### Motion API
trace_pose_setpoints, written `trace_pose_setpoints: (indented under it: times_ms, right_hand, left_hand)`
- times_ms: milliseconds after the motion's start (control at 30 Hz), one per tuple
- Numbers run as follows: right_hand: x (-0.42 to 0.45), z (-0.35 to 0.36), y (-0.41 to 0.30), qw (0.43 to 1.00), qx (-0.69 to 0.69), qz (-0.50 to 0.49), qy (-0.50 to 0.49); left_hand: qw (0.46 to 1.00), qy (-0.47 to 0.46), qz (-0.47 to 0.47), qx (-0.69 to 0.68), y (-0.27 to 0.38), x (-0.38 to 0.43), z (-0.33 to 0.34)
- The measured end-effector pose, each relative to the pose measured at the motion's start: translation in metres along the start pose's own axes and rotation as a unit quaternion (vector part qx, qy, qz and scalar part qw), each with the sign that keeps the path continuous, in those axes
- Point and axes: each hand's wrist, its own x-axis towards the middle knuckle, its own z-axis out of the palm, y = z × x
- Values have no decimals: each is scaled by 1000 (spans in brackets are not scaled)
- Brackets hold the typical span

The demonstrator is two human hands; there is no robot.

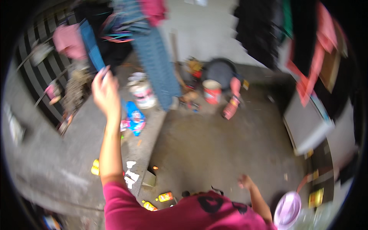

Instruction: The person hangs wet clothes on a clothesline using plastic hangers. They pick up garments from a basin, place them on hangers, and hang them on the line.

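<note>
My left hand (106, 89) is raised at the left, arm stretched forward. Its fingertips meet the lower end of a blue strip of cloth (93, 47) among hanging laundry; blur hides whether they grip it. Beside that strip hang a pink cloth (69, 41) and a long blue-grey ribbed garment (153, 60). Low on the right, my right hand (245, 181) hangs near my body over the concrete floor (207, 143). It is small and blurred, its fingers look partly curled, and nothing in it can be made out.
A raised concrete ledge (77, 161) runs along the left, carrying a white bucket (143, 96) and a blue plastic packet (134, 116). Ahead are a red tub (212, 93) and a black basin (220, 70). Yellow bottles (165, 197) and a lilac basin (287, 208) lie close by.
</note>
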Motion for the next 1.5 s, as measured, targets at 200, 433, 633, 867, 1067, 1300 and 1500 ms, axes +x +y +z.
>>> trace_pose_setpoints:
  times_ms: [200, 433, 633, 867, 1067, 1300, 1500]
  right_hand:
    - [-111, 7, -218, 901, 100, -409, 106]
    - [-180, -13, -228, 878, 190, -370, 236]
    - [-210, -18, -139, 775, 322, -270, 473]
    - [-279, -21, 22, 785, 319, 38, 530]
    - [-333, 46, 195, 715, 73, 281, 636]
    - [-316, 66, 395, 705, -25, 358, 612]
    - [-203, 60, 569, 801, -52, 383, 457]
  left_hand:
    - [987, -112, -115, 32, -37, -260, -34]
    - [788, -536, -233, -194, 10, -450, 33]
    - [611, -748, -83, -245, 68, -535, 53]
    - [276, -917, -189, -219, 108, -594, 65]
    - [172, -928, -322, -69, 93, -633, 43]
    - [135, -877, -451, 101, 82, -699, 11]
    - [174, -796, -545, 200, 67, -749, -17]
